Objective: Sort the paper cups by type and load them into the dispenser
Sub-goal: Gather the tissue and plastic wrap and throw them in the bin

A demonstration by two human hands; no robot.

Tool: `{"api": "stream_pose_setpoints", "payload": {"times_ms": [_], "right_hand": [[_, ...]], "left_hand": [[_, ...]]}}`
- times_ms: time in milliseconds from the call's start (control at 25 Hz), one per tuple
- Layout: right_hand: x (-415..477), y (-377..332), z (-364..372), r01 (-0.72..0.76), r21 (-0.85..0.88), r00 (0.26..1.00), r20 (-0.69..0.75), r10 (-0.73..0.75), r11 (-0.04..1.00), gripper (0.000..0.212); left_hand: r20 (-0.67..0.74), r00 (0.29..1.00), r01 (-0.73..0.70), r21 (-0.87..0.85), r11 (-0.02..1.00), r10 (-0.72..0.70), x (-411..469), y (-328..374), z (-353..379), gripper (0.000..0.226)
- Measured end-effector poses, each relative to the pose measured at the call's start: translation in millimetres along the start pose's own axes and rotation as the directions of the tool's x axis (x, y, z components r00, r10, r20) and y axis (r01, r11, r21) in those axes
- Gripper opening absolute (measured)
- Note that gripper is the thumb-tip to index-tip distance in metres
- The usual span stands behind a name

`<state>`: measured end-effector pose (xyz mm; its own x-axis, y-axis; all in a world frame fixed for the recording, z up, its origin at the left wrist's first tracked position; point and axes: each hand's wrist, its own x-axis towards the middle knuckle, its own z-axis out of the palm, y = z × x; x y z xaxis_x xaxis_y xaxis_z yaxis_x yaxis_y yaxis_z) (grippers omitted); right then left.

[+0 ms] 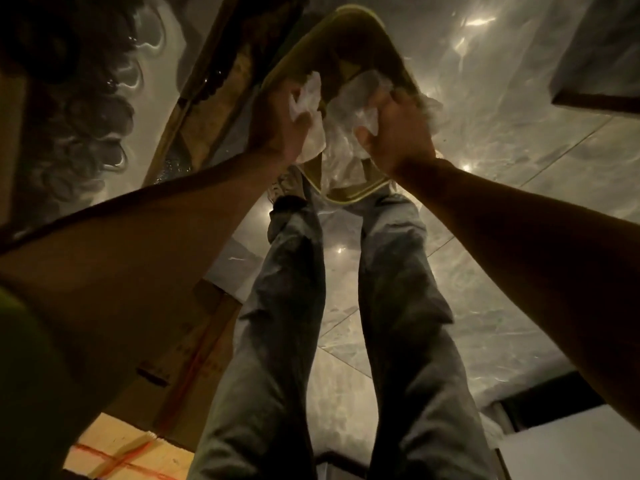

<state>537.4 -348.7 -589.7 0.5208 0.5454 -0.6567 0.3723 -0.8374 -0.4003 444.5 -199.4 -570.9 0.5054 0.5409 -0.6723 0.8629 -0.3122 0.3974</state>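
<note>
I look straight down in dim light. My left hand and my right hand each clutch a bunch of the same crumpled clear plastic wrap. The wrap hangs between them over a yellow-green rimmed bin that stands on the floor by my feet. Both hands are closed on the plastic, a short gap apart. I cannot tell whether cups are inside the wrap, and no dispenser is in sight.
My legs in grey trousers fill the middle. Brown cardboard boxes stand close on the left, one with orange tape. Glossy marble floor tiles spread to the right. Dark furniture sits at the top right.
</note>
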Motion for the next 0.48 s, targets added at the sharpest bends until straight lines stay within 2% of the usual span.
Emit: {"api": "stream_pose_setpoints", "payload": {"times_ms": [160, 320, 480], "right_hand": [[22.8, 8.4, 21.2, -0.049, -0.006, 0.998, 0.025, 0.049, 0.999, 0.058], [33.1, 15.9, 35.8, -0.085, 0.000, 0.996, 0.023, 0.085, 0.996, 0.063], [43.5, 14.3, 54.6, -0.059, 0.055, 0.998, 0.029, 0.057, 0.997, 0.065]], "left_hand": [[-0.030, 0.996, -0.080, 0.089, 0.993, 0.083, 29.3, -17.8, 31.3, 0.037], [-0.090, 0.996, -0.003, 0.162, 0.987, 0.018, 46.8, -24.1, 42.3, 0.034], [-0.091, 0.996, 0.018, 0.144, 0.989, -0.004, 53.1, -25.1, 40.9, 0.046]]}}
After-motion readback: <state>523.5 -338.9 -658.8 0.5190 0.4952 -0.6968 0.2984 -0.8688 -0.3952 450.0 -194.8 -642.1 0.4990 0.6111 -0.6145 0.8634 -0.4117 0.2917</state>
